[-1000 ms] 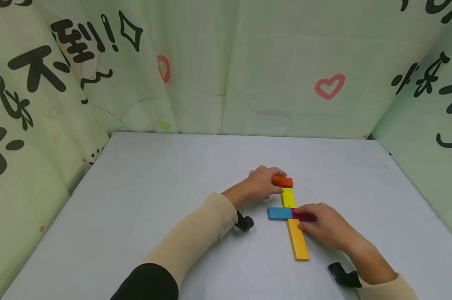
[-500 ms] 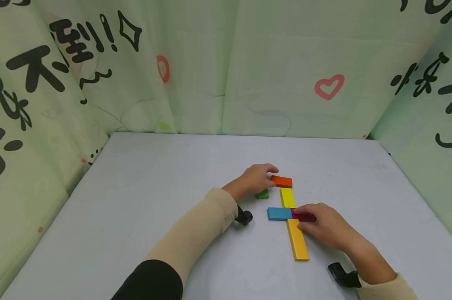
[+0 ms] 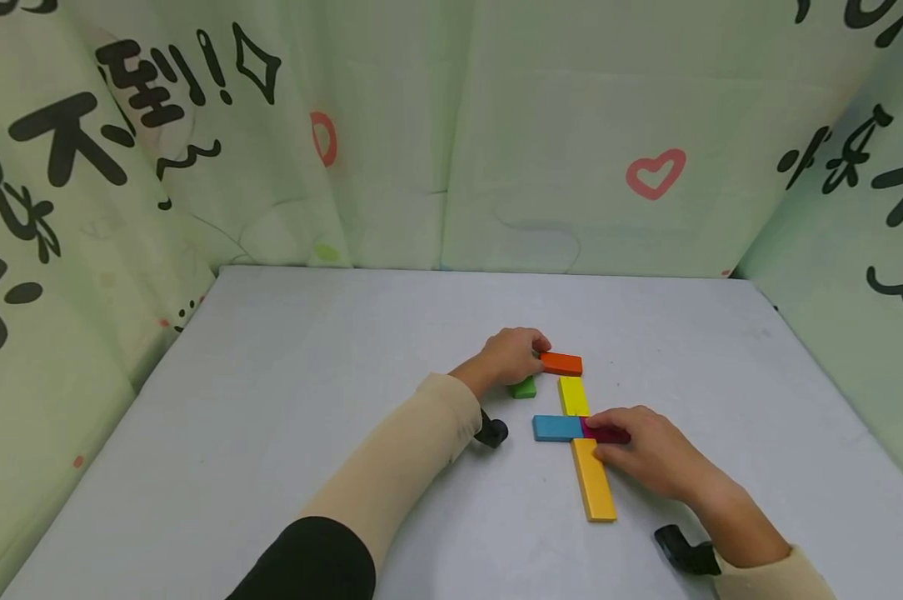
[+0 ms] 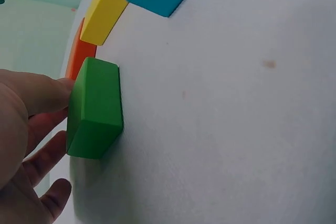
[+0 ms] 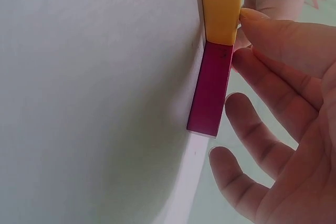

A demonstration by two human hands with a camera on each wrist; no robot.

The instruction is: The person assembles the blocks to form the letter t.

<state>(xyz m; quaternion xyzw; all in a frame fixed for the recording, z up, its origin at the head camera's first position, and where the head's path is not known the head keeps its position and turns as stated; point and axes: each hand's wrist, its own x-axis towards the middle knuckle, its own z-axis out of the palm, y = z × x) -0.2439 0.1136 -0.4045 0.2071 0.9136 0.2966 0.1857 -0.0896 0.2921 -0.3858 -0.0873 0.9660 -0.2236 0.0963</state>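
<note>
The left hand (image 3: pixel 507 354) pinches the left end of the orange block (image 3: pixel 562 365), which sits just past the yellow block (image 3: pixel 574 397). The right hand (image 3: pixel 650 454) pinches the purple block (image 3: pixel 615 436), beside the blue block (image 3: pixel 556 428). 1 hard push on the orange block could shove the yellow block crooked. The green block (image 3: pixel 525 389) is close under the left hand, so a low swing could bump it. The right thumb (image 5: pixel 254 15) touches the amber block (image 3: pixel 594 482), so a wiggle could nudge that too

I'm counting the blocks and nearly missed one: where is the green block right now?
In the head view, the green block sits right of centre, partly hidden by the left hand, left of the short yellow block.
</note>
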